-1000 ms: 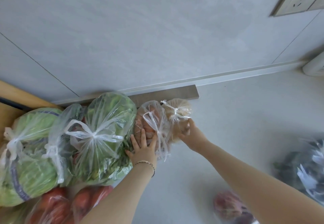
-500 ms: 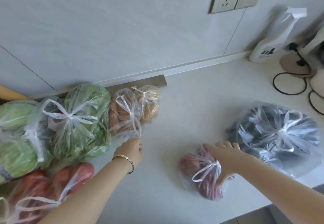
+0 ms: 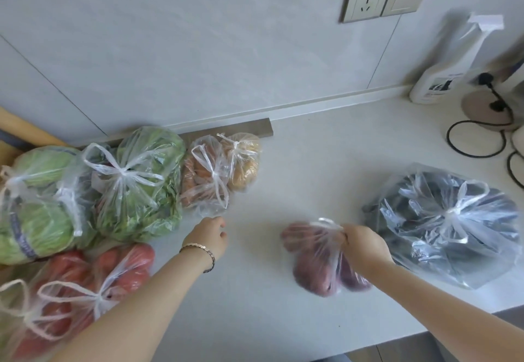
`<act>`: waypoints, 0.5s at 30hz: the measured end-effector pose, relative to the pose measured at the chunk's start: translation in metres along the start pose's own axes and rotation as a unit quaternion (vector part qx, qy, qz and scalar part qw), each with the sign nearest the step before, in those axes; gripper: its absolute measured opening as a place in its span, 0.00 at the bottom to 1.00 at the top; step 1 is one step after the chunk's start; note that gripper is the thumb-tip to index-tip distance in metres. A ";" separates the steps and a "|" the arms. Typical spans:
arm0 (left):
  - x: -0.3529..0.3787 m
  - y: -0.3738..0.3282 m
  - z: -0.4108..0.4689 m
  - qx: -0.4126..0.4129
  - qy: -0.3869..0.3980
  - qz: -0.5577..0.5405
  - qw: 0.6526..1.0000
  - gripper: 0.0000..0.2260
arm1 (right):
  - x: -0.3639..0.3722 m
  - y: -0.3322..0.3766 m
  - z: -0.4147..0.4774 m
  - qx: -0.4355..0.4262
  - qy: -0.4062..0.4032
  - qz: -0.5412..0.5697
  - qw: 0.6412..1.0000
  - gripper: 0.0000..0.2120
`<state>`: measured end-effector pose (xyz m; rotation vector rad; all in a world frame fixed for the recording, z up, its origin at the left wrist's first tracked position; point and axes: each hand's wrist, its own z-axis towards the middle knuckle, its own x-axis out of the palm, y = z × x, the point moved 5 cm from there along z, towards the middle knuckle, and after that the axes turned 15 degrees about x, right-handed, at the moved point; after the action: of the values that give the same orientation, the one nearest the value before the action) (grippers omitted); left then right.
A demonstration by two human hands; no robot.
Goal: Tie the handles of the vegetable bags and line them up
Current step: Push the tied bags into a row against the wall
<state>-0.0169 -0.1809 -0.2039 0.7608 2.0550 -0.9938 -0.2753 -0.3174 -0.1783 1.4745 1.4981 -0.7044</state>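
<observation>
Right hand grips the gathered top of the purple-vegetable bag; dark bag lies at its 3 o'clock. Left hand, loosely curled, holding nothing, sits at 9 o'clock, just beside the carrot bag.

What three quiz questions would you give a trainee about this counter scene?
1. True or false: the right hand grips the purple bag at its gathered top.
2. Which bag lies just to the right of the purple bag? A. the dark bag B. the carrot bag C. the tomato bag
3. Fill in: the left hand wears a ____ at the wrist.

Key: 1 true; 2 A; 3 bracelet.
</observation>
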 end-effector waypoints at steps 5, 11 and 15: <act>0.001 0.002 -0.003 -0.023 -0.012 -0.015 1.000 0.15 | -0.025 0.048 0.034 0.014 -0.043 0.160 0.986 0.10; -0.005 0.003 -0.005 -0.037 -0.040 -0.045 0.997 0.15 | -0.022 0.104 0.100 0.054 -0.021 0.220 0.974 0.16; -0.014 0.004 -0.004 -0.029 -0.069 -0.062 0.995 0.15 | -0.014 0.137 0.133 0.065 -0.010 0.202 0.977 0.18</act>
<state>-0.0074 -0.1777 -0.1927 0.5245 2.0221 -1.0201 -0.1170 -0.4223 -0.1988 1.7964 1.1031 -0.5727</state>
